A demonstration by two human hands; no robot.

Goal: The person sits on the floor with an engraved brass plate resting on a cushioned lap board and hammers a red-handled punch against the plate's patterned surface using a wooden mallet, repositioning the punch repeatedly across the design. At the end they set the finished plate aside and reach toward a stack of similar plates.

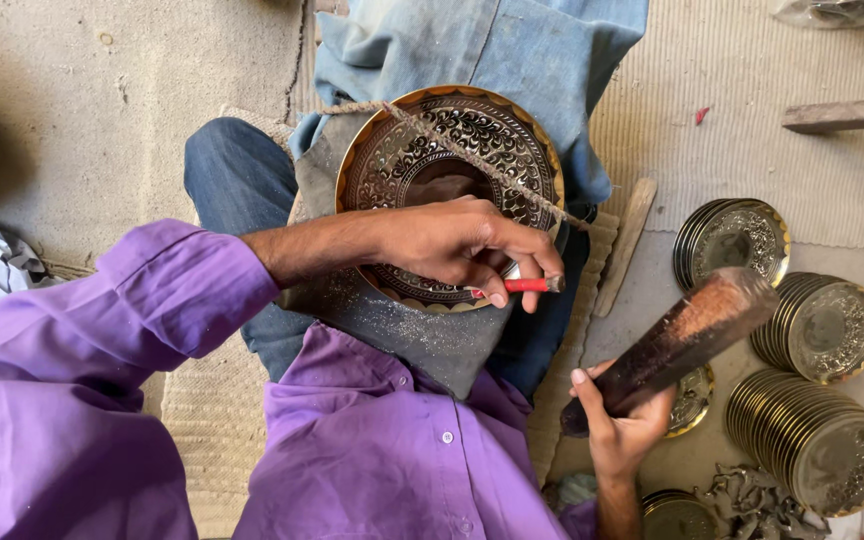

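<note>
Left hand pinching red-handled tool on engraved plate, right hand gripping wooden mallet

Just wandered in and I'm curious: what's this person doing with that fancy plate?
A person in a purple shirt sits on the floor with an ornate engraved brass plate propped on their lap. The left hand pinches a small red-handled chisel against the plate's rim. The right hand grips a wooden mallet, raised. Stacks of similar plates lie alongside.

One head-worn camera looks steeply down, close over the person's lap and the floor around
</note>
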